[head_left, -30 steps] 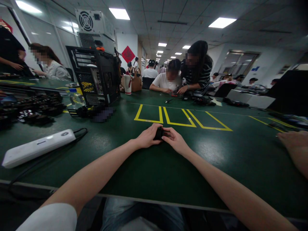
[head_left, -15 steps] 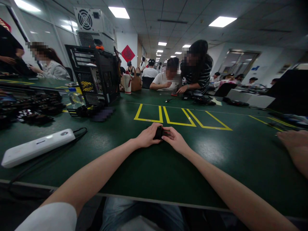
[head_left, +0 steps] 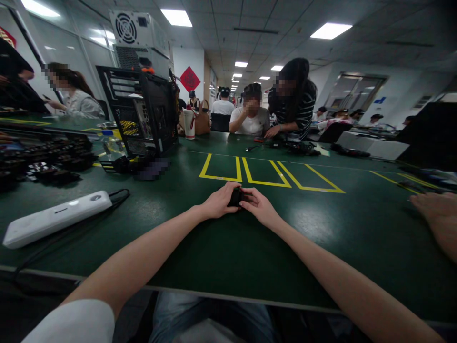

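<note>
A small black block-like part (head_left: 235, 196) is held at the middle of the green table (head_left: 228, 252), just in front of the yellow tape outlines. My left hand (head_left: 218, 200) wraps round its left side, fingers over the top and thumb at the near side. My right hand (head_left: 260, 204) pinches its right side between thumb and fingertips. Much of the part is covered by my fingers, so I cannot make out its exact kind.
A white power strip (head_left: 59, 219) with a black cable lies to the left. Behind it stand an open computer case (head_left: 143, 112), a bottle (head_left: 112, 145) and a pile of black parts (head_left: 46, 157). Another person's hand (head_left: 437, 214) rests at the far right. Two people work across the table.
My hands and the black part stay in place. Across the table, the seated person has raised their head and brought a hand up to the face.
</note>
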`<state>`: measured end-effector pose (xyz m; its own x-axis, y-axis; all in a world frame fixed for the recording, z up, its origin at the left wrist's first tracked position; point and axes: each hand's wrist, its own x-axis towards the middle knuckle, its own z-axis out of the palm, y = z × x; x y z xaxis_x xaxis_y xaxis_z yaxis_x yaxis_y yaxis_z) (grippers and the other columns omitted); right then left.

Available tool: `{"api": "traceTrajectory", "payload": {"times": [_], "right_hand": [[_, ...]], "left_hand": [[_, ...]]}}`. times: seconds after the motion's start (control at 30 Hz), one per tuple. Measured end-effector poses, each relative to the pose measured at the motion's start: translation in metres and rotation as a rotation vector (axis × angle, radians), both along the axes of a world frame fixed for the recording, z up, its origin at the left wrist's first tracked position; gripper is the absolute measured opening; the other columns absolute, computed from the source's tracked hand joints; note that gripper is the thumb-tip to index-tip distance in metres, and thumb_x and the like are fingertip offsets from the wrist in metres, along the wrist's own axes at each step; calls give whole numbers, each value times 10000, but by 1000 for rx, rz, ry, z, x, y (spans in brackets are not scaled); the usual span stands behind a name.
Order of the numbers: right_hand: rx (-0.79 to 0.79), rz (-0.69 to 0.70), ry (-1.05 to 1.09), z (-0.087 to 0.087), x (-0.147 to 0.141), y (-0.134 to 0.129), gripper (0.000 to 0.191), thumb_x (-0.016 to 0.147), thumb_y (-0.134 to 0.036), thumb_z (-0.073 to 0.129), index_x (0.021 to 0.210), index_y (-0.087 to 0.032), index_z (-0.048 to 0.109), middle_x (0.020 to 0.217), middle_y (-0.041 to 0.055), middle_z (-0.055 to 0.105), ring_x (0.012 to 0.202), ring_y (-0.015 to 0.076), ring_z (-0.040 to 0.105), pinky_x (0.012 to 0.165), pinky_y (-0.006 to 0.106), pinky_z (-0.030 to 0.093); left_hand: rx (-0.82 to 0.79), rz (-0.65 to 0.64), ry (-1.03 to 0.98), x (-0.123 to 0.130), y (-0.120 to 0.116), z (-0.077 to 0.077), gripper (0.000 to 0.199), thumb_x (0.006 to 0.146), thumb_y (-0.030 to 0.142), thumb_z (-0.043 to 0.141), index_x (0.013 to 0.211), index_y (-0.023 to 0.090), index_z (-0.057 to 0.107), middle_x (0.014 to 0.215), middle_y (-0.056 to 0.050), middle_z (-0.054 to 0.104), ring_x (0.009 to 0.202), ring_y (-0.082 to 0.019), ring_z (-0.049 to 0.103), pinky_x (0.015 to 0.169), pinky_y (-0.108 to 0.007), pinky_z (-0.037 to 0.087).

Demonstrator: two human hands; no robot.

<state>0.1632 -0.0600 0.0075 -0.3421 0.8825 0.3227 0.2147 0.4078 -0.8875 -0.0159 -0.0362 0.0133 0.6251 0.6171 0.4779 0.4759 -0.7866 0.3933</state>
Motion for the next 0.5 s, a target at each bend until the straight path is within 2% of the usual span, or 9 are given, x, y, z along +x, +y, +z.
{"api": "traceTrajectory", "payload": {"times": [0.13, 0.27, 0.4, 0.5], "right_hand": [[2, 18, 36, -1, 0, 0, 278, 691, -208, 582, 951, -229, 487, 1026, 11, 526, 999, 165, 526, 884, 367, 437], [48, -27, 7, 1, -1, 1, 178, 724, -230, 541, 901, -220, 528, 996, 8, 533, 973, 164, 531, 872, 370, 445], [29, -37, -2, 1, 0, 1, 330, 727, -219, 537, 1051, -240, 475, 1078, 25, 514, 1026, 176, 505, 898, 387, 424], [8, -18, -12, 0, 0, 0, 345, 721, -212, 546, 1055, -239, 466, 1105, 28, 502, 1053, 181, 491, 913, 393, 413]], "left_hand": [[5, -5, 1, 0, 0, 0, 596, 685, 296, 584, 1175, 211, 255, 1156, -93, 386, 1009, -234, 462, 843, -409, 403], [2, 2, -6, 1, 1, -1, 601, 683, 309, 587, 1174, 214, 254, 1149, -91, 392, 1002, -237, 467, 829, -409, 411], [-12, 5, -8, 1, 0, 0, 595, 682, 311, 589, 1170, 215, 262, 1138, -92, 397, 992, -240, 475, 826, -416, 411], [-15, -3, -10, 0, -1, 1, 586, 685, 303, 585, 1169, 215, 266, 1141, -92, 394, 1002, -239, 471, 836, -415, 404]]}}
